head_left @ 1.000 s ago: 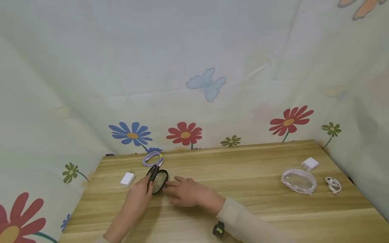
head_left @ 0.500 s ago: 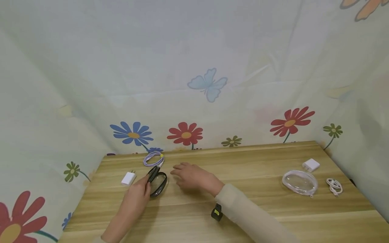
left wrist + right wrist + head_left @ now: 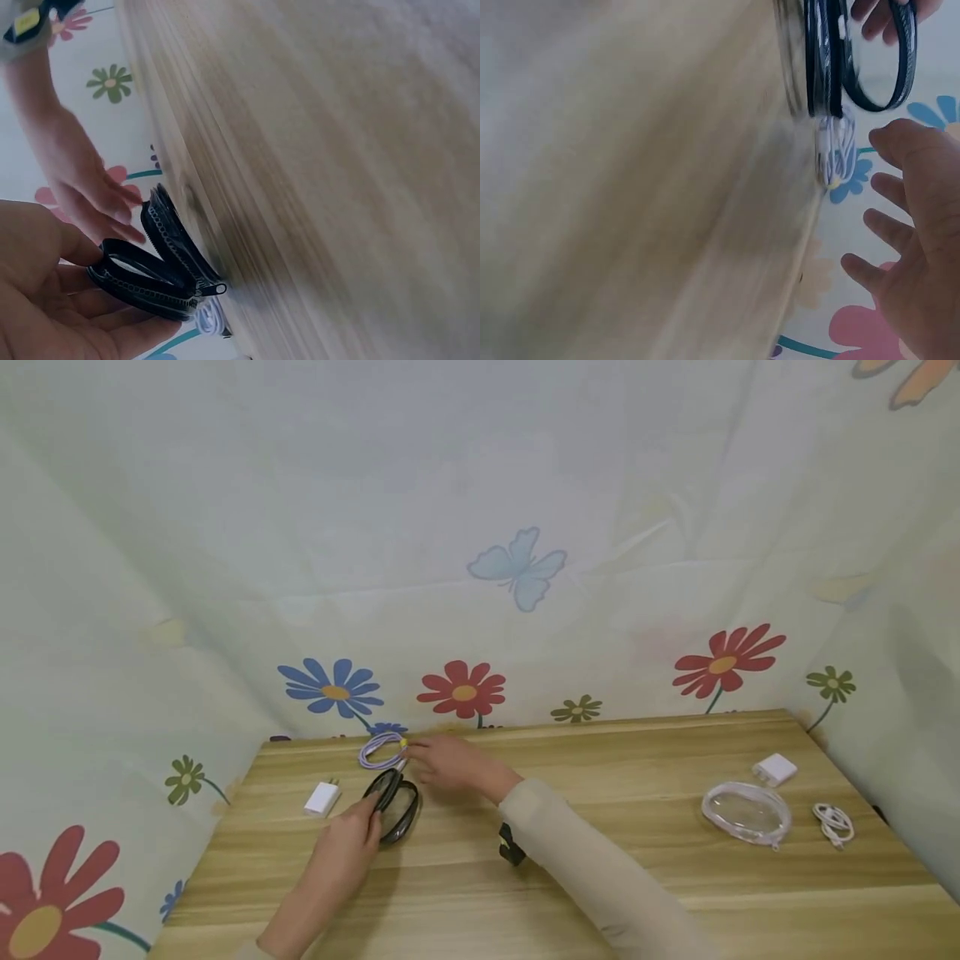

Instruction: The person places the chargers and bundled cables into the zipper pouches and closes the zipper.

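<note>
Moved since the earlier frame: right hand (image 3: pixel 453 766), from just right of the black zip case (image 3: pixel 386 786) to the far left, its fingertips now at the purple cable (image 3: pixel 375 765); the left hand (image 3: pixel 343 847) and case stand much as before. Left hand: thumb and fingers pinching one half of the case, at the left of the worktop (image 3: pixel 600 877). Case: black rim, clear panels, unzipped, two halves spread apart and joined at one end, zip pull hanging there. Right hand: fingers spread and lightly bent, holding nothing; contact with the cable cannot be told. Purple cable: one coil, yellow tie (image 3: pixel 404 743), lying by the far edge just beyond the case. White charger (image 3: pixel 322 799): one, left of the case, prongs to the far side. At right of the worktop: a second charger (image 3: pixel 776 768), white, farthest; a clear pouch (image 3: pixel 782 817) with whitish rim, just nearer and left; a white cable (image 3: pixel 834 824), bundled, right of the pouch. Behind: pale backdrop (image 3: pixel 600 485), printed with flowers and butterflies.
</note>
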Available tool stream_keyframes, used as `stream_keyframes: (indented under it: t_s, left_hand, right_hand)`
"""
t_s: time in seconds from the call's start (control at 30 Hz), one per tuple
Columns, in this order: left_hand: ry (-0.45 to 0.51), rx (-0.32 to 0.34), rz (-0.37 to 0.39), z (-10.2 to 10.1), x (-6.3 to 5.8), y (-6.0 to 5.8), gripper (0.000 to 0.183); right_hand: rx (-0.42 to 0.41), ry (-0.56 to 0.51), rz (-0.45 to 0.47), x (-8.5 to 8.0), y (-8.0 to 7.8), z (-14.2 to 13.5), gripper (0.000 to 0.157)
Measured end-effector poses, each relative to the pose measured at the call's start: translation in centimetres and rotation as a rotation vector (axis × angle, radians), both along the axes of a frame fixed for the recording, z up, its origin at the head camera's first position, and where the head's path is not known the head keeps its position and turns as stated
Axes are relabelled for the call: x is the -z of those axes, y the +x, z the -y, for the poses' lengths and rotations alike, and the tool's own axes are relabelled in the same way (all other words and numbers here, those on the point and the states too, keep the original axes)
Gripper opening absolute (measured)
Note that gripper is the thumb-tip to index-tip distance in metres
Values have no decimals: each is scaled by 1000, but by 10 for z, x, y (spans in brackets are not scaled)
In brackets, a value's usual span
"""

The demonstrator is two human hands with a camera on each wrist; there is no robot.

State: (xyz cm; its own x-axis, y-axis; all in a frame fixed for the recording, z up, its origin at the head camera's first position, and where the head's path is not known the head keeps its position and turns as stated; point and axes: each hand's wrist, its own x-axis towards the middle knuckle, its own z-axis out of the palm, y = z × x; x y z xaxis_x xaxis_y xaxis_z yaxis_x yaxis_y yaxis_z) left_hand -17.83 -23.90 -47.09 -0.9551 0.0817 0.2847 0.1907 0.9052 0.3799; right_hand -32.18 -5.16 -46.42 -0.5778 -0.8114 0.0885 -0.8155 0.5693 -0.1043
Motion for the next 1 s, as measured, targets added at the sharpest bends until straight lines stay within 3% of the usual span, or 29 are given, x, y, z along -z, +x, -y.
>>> stream_keyframes:
  t_s: [0.13,0.27,0.47,0.63,0.83,1.0]
  left_hand:
    - [-10,12,-16,0,0,1,33]
    - [-21,22,-22,1,0,3,32]
    - [-48,14,-24,2,1,5,32]
    - [-71,27,-16,1,4,6,32]
    - [-89,49,-78,1,5,5,30]
    - [-76,43,-62,2,1,5,31]
  right_hand:
    - [46,57,-37,-6,-15,11,47]
    - [65,85,4,-18,-28,19,47]
    - [-42,184,42,-37,-39,32,50]
    - [-151,295,-33,-44,-39,43,56]
    - [-169,361,-52,-42,-42,55,69]
    - [-184,370,-54,-35,-49,62,67]
